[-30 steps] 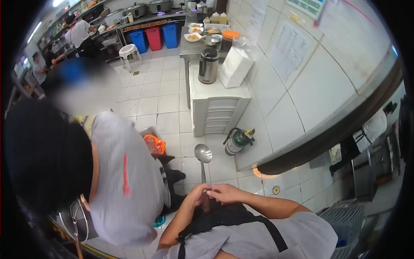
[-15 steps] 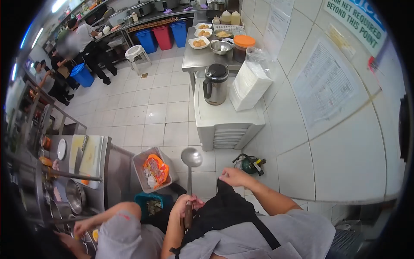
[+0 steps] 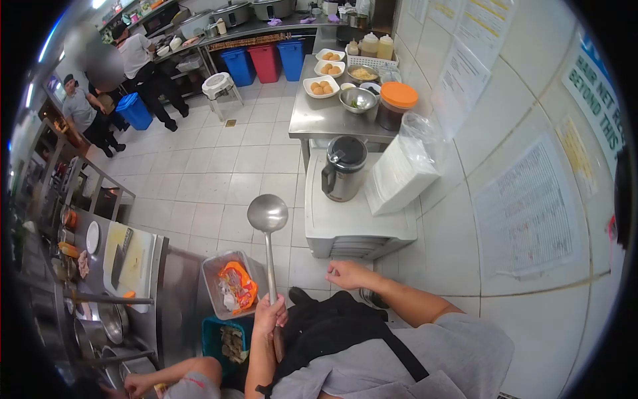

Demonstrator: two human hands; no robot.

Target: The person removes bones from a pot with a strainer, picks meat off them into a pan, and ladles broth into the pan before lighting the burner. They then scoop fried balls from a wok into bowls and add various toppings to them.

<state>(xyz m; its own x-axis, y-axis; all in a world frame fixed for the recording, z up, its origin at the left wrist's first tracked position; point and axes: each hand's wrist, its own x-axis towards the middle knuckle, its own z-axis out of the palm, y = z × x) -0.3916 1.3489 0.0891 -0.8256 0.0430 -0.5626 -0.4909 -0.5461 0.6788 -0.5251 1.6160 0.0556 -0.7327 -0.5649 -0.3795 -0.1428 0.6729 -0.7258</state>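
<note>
A large metal ladle [image 3: 268, 214] with a wooden handle stands up in my left hand [image 3: 270, 315], its bowl above the tiled floor. My fingers wrap round the handle where it meets the metal shaft. My right hand [image 3: 347, 274] is held in front of the black apron [image 3: 332, 326], its fingers curled together; whether anything small is between them is hidden. Below the ladle's bowl and to its left is a grey bin [image 3: 211, 266] with orange and clear plastic inside.
A teal bin [image 3: 211, 332] stands near a co-worker's arm [image 3: 193, 368] at lower left. A steel counter [image 3: 193, 292] holds cutting boards and a knife. Ahead are a white drawer unit [image 3: 359, 229], a steel jug [image 3: 344, 174] and a steel table [image 3: 309, 121]. Several people stand far left.
The view has shifted forward and left. The ladle has swung left and is held higher. The co-worker at lower left shows less, and the apron is no longer near my right fingers.
</note>
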